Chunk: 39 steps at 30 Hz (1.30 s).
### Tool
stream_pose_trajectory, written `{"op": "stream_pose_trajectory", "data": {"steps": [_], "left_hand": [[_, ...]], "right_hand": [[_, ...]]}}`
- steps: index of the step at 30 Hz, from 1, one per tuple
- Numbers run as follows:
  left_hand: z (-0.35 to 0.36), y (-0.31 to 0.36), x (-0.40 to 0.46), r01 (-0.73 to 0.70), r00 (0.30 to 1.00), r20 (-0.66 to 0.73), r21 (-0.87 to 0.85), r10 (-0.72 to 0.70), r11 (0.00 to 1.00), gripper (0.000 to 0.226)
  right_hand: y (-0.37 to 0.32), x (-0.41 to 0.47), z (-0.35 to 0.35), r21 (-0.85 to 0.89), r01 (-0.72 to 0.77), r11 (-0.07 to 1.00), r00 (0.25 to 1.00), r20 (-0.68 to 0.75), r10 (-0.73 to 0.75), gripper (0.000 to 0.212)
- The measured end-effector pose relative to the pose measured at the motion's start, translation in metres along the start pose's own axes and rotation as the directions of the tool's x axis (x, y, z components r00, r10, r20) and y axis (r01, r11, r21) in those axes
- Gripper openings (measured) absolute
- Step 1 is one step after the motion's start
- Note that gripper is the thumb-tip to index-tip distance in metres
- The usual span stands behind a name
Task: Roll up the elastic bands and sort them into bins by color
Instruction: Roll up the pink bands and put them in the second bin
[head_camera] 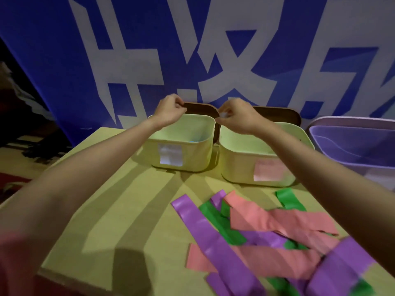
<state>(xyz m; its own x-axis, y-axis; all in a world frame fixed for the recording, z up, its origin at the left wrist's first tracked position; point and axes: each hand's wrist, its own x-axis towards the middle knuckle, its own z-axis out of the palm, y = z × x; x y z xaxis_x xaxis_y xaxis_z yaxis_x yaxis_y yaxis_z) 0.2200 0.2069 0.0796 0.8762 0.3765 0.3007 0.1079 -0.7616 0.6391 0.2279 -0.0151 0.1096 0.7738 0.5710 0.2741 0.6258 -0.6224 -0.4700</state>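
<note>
Both hands, L & R, pinching brown lid behind left bin; could slip, drop onto bands.

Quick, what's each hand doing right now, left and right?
Left hand: fingers grip the dark brown lid behind the left pale yellow bin.
Right hand: fingers curled; holding anything cannot be told.

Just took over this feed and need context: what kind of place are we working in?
Probably a staged demo or event space, not a home: a big blue banner with large white characters backs a tan table holding labelled cream bins, a purple tub and loose elastic bands.
</note>
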Motion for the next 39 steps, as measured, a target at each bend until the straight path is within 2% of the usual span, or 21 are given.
{"op": "stream_pose_trajectory", "data": {"steps": [4,8,11,15,20,22,24,27,31,36,39], "left_hand": [[-0.006,0.022,-0.05,-0.131,0.99,-0.066,-0.074,0.126,0.989,0.02],[0.002,0.027,-0.103,-0.157,0.987,-0.039,-0.186,0.153,0.97,0.012],[0.019,0.025,-0.146,-0.121,0.984,0.097,-0.25,0.15,0.961,0.009],[0.042,0.025,-0.211,-0.215,0.903,0.333,-0.2,0.273,0.956,0.008],[0.071,0.024,-0.273,-0.225,0.856,0.429,-0.196,0.289,0.955,0.011],[0.082,0.024,-0.284,-0.209,0.866,0.424,-0.174,0.264,0.962,0.013],[0.093,0.025,-0.286,-0.164,0.907,0.372,-0.118,0.197,0.979,0.015],[0.107,0.03,-0.279,-0.053,0.97,0.239,0.013,0.049,0.998,0.02],[0.12,0.037,-0.27,0.054,0.981,0.179,0.09,-0.07,0.994,0.029],[0.127,0.044,-0.266,0.01,0.987,0.158,0.006,-0.011,1.0,0.02],[0.115,0.055,-0.264,-0.14,0.988,0.066,-0.048,0.143,0.989,0.012]], "right_hand": [[-0.007,-0.042,-0.011,-0.007,0.055,0.998,0.998,-0.025,-0.055,0.038],[-0.003,-0.086,-0.019,-0.038,0.104,0.994,0.994,-0.033,-0.105,0.037],[0.01,-0.117,-0.019,-0.002,0.087,0.996,0.995,0.054,-0.087,0.035],[0.029,-0.163,-0.01,0.051,0.061,0.997,0.988,0.142,-0.068,0.029],[0.057,-0.223,0.018,0.06,-0.002,0.998,0.955,0.296,-0.016,0.027],[0.069,-0.242,0.031,0.028,-0.026,0.999,0.937,0.348,0.014,0.029],[0.078,-0.256,0.041,0.013,-0.061,0.998,0.936,0.349,0.053,0.03],[0.079,-0.269,0.051,0.036,-0.096,0.995,0.959,0.272,0.083,0.03],[0.077,-0.271,0.058,0.065,-0.076,0.995,0.982,0.178,0.064,0.031],[0.083,-0.273,0.059,0.123,-0.1,0.987,0.991,0.102,0.087,0.05],[0.088,-0.268,0.053,0.173,-0.153,0.973,0.987,0.072,0.143,0.06]]}}
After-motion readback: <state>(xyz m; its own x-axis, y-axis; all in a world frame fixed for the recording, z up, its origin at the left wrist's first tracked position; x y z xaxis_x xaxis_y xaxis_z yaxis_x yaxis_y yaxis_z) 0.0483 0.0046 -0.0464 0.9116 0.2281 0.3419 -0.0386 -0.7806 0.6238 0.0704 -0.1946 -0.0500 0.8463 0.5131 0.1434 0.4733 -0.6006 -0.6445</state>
